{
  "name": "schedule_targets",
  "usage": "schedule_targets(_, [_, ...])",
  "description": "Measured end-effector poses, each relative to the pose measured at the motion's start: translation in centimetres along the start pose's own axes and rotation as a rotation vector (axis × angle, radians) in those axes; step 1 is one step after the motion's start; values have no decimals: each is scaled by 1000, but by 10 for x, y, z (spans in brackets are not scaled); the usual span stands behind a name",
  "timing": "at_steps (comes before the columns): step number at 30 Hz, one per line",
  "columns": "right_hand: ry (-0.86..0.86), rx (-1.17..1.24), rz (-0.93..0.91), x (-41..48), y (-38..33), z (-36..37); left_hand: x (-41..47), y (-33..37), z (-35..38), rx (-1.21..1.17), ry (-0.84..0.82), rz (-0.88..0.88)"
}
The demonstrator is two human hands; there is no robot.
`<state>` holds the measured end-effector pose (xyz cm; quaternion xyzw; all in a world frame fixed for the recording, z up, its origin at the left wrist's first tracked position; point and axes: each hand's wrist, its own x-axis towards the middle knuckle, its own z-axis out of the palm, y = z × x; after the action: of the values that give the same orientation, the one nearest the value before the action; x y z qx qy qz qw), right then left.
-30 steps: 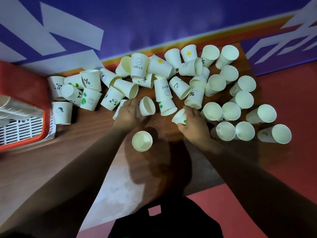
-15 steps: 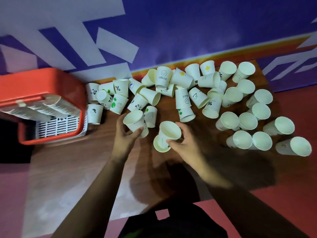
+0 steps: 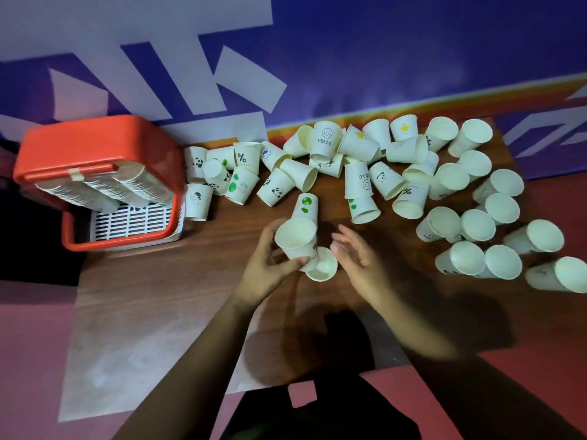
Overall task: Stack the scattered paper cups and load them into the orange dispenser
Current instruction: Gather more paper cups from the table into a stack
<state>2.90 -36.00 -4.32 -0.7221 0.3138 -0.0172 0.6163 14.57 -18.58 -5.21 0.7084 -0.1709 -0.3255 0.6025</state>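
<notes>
Now the orange dispenser has come fully into my view, left of the scattered cups on the worktop, with rows of stacked cups already lying in it. Half a second ago my right hand held a cup; now its fingers are spread and hold nothing. My left hand grips the stack, so I judge one more cup is nested. How many cups it holds I cannot tell; a loose cup lies partly behind it.

upright cup: "HELLO" + smiley | cup: "%" | tipped cup: "%"
</notes>
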Motion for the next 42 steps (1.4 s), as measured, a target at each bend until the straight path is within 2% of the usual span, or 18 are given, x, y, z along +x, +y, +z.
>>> schedule_targets(3, [-23, 57, -13, -1, -6, 0, 5, -7, 11, 101, -109, -18])
schedule_targets(8, [-48, 6, 0, -2, 11, 4, 15, -23, 15, 421, -175, 17])
schedule_targets(10, [-27, -95, -14, -4, 21, 6, 15, -25, 15, 465, -228, 0])
schedule_targets(14, [23, -448, -122, -9, 41, 11, 17, -39, 11, 577, -340, -66])
schedule_targets(16, [-6, -500, -106, -9, 47, 13, 19, -48, 9, 655, -351, -49])
schedule_targets(19, [-5, -471, -95, -8, 48, 11, 20, -49, 9, 629, -303, -53])
schedule_targets(24, [157, -431, 43, 5, 42, -21, 51, -32, 15, 509, -86, -95])
schedule_targets(27, [238, -469, 50, 15, 43, -42, 84, -18, 28, 519, 6, -162])
schedule_targets(31, [321, -456, 77, 31, 40, -62, 127, -1, 56, 551, 8, -373])
schedule_targets(35, [339, -447, 119, 48, 42, -68, 162, -18, 68, 546, -20, -562])
schedule_targets(39, [356, -456, 130, 65, 41, -72, 160, -26, 73, 568, -62, -551])
schedule_targets(42, [358, -491, 140, 83, 37, -73, 153, -28, 65, 528, 2, -517])
